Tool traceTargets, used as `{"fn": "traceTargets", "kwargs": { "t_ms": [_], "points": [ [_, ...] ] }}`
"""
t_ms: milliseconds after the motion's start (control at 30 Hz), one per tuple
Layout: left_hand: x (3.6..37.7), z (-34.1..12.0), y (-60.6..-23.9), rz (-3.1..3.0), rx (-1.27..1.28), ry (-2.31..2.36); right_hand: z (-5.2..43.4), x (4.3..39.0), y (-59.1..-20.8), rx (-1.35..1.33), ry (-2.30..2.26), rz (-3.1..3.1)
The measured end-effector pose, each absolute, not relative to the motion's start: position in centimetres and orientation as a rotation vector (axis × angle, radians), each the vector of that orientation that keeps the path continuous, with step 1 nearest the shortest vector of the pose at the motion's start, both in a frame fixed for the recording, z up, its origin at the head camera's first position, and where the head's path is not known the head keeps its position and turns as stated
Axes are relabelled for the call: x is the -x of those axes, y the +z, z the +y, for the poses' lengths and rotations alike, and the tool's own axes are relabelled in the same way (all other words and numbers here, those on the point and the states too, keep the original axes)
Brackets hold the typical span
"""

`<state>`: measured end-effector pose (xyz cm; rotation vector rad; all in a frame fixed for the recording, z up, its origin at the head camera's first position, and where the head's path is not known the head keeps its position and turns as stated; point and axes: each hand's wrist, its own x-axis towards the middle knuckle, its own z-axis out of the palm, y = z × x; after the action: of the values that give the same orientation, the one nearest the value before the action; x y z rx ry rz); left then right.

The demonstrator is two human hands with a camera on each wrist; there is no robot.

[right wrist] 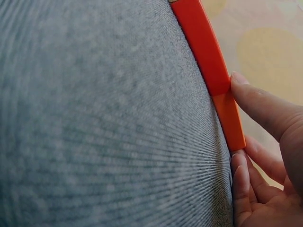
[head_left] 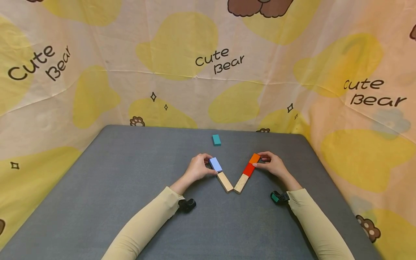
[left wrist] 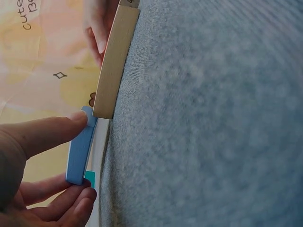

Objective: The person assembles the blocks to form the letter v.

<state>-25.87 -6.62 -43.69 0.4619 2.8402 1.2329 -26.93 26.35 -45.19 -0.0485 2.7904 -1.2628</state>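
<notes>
My left hand (head_left: pixel 197 168) pinches a light blue block (head_left: pixel 216 164) by its ends, the thumb at the near end and fingers at the far one. That block meets the far end of a plain wooden block (head_left: pixel 225 182), forming the left arm of a V. On the V's right arm, a second wooden block (head_left: pixel 241 183), a red block (head_left: pixel 248 169) and an orange block (head_left: pixel 255 158) lie end to end. My right hand (head_left: pixel 272 164) holds the orange block, fingers at its far end; its thumb touches the red block's side (right wrist: pixel 227 81).
A teal block (head_left: pixel 216 140) lies by itself farther back on the grey tabletop (head_left: pixel 146 155). Patterned cloth (head_left: pixel 182 43) hangs behind the table and along both sides. Each wrist wears a dark strap device (head_left: pixel 187 205).
</notes>
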Motion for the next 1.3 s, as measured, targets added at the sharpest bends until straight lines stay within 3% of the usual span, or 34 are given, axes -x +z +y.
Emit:
{"fn": "traceTargets", "kwargs": {
  "t_ms": [1300],
  "points": [
    [25.96, -6.41, -44.31, 2.852, -0.458, 1.183, 26.38, 27.05, -45.32, 0.032, -1.272, 2.781]
  ]
}}
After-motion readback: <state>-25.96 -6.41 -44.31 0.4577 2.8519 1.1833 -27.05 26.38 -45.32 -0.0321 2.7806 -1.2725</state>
